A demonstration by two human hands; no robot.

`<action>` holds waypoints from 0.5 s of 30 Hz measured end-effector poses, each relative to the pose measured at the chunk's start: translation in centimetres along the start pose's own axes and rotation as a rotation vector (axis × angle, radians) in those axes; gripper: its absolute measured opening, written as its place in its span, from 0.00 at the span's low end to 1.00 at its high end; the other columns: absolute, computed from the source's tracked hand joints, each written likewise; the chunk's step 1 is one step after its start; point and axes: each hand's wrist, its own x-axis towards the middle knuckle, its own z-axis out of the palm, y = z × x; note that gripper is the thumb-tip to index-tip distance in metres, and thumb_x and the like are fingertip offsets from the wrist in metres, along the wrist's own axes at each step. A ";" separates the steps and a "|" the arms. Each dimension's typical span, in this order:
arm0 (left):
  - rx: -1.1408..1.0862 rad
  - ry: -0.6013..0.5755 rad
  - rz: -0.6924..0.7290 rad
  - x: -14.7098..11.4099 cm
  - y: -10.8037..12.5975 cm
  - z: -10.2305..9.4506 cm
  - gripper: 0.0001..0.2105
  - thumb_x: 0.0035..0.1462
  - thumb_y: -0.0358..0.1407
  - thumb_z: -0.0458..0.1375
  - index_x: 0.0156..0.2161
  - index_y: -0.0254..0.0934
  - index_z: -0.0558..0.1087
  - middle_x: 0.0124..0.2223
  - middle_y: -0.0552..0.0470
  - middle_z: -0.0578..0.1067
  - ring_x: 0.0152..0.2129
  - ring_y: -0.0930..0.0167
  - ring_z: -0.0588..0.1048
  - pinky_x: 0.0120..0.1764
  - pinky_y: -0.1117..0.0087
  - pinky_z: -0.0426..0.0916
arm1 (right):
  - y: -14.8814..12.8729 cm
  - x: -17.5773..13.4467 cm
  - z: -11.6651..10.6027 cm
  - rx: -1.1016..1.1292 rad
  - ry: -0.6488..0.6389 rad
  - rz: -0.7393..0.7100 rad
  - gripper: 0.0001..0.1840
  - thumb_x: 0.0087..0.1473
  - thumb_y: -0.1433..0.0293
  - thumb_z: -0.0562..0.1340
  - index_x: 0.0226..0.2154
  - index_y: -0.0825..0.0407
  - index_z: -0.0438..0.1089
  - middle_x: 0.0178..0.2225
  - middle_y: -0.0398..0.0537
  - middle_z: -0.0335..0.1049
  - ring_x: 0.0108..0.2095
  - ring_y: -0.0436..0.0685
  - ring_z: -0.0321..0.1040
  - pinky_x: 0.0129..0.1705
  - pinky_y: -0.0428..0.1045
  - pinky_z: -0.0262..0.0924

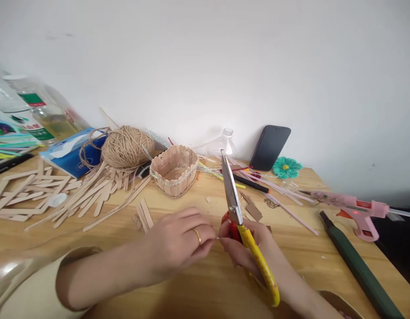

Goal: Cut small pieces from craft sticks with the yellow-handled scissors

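The right hand (249,248) holds yellow-and-red scissors (236,210) with the blades pointing up and away, above the wooden table (307,248). Close to its fingertips is the left hand (181,237), fingers drawn together, though I cannot tell what they pinch; the stick basket (174,184) stands just beyond, between a twine ball (126,148) and a leaning phone (270,148)
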 end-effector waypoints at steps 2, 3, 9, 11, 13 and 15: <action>0.021 0.002 0.031 0.3 0.3 -0.1 0.09 0.57 0.25 0.49 0.29 0.32 0.70 0.27 0.50 0.74 0.24 0.74 0.68 0.29 0.75 0.65 | 0.0 -0.1 -0.1 0.019 -0.011 0.002 0.07 0.44 0.77 0.53 0.19 0.52 0.57 0.17 0.34 0.51 0.19 0.45 0.47 0.19 0.41 0.44; 0.026 -0.001 0.040 0.4 0.4 -0.1 0.09 0.57 0.25 0.49 0.29 0.32 0.70 0.27 0.50 0.74 0.24 0.74 0.68 0.29 0.75 0.65 | 0.0 -0.2 -0.1 0.027 -0.014 0.002 0.07 0.43 0.77 0.52 0.19 0.52 0.56 0.17 0.34 0.51 0.19 0.45 0.47 0.19 0.41 0.44; -0.283 0.027 -0.274 0.4 0.5 0.2 0.05 0.54 0.27 0.53 0.30 0.34 0.71 0.29 0.53 0.75 0.26 0.75 0.70 0.31 0.76 0.67 | -0.4 -0.2 -0.2 0.034 0.036 -0.004 0.06 0.41 0.76 0.53 0.19 0.51 0.55 0.17 0.35 0.52 0.19 0.46 0.48 0.19 0.42 0.47; -0.474 -0.006 -0.552 0.4 0.5 0.3 0.03 0.51 0.29 0.56 0.29 0.35 0.72 0.28 0.55 0.75 0.24 0.76 0.71 0.28 0.76 0.67 | -0.6 -0.2 -0.2 0.042 0.069 -0.005 0.05 0.41 0.74 0.53 0.19 0.51 0.56 0.17 0.35 0.52 0.19 0.46 0.49 0.19 0.42 0.48; -0.630 -0.072 -0.777 0.5 0.4 0.5 0.02 0.49 0.31 0.58 0.29 0.35 0.73 0.25 0.56 0.75 0.20 0.76 0.70 0.23 0.77 0.64 | -0.8 -0.2 -0.2 0.030 0.097 -0.009 0.04 0.41 0.72 0.54 0.18 0.51 0.57 0.17 0.36 0.53 0.18 0.47 0.49 0.19 0.43 0.48; -0.729 -0.102 -0.894 0.7 0.3 0.7 0.04 0.47 0.33 0.59 0.29 0.35 0.74 0.23 0.56 0.74 0.18 0.77 0.67 0.20 0.77 0.61 | -0.9 -0.2 -0.2 0.001 0.118 -0.018 0.05 0.41 0.71 0.55 0.18 0.51 0.57 0.17 0.37 0.54 0.19 0.47 0.50 0.20 0.43 0.48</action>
